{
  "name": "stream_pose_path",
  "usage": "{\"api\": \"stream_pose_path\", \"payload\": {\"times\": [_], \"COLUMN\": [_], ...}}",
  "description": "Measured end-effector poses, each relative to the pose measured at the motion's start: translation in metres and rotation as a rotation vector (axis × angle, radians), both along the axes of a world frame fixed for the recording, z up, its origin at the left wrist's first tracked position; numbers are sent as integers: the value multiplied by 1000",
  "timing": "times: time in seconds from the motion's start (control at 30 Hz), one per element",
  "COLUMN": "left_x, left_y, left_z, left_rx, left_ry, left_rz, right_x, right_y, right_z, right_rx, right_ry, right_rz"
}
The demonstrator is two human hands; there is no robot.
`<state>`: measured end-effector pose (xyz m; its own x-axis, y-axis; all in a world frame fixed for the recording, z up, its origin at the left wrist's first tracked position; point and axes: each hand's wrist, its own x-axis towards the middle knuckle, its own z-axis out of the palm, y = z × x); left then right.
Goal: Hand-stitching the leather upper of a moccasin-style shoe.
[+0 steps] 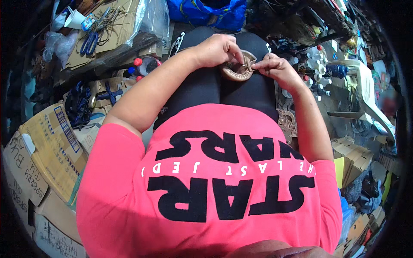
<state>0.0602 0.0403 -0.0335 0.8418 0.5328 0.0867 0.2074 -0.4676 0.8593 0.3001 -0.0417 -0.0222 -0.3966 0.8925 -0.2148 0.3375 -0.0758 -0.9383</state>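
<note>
1 pink shirt (211, 172) lies nearest, 2 hands (221, 48) (278, 69) holding 1 brown curved piece (238, 76).

A bright blue bag (206, 16) stands at the top edge. To the upper left, scissors (95, 38) with dark blue handles lie on brown cardboard (118, 36), near a white cup (74, 19) and a clear plastic sheet (155, 21). A yellowish carton (53, 142) sits farther down that side. On the right, small bottles (319, 68) cluster beside a white plastic chair (365, 81), with cardboard pieces (353, 158) stacked below.
</note>
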Motion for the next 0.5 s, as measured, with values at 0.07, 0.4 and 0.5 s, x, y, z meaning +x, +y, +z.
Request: {"api": "stream_pose_path", "payload": {"times": [0.07, 0.4, 0.5], "left_x": [5, -14, -10], "left_y": [6, -32, -35], "left_z": [2, 11, 8], "left_rx": [61, 364, 210], "left_ry": [-11, 2, 87], "left_rz": [-39, 192, 276], "right_x": [0, -15, -19], "right_y": [6, -29, -30], "right_z": [1, 2, -1], "right_rx": [-7, 123, 105], "right_ry": [1, -130, -100], "right_rz": [19, -181, -224]}}
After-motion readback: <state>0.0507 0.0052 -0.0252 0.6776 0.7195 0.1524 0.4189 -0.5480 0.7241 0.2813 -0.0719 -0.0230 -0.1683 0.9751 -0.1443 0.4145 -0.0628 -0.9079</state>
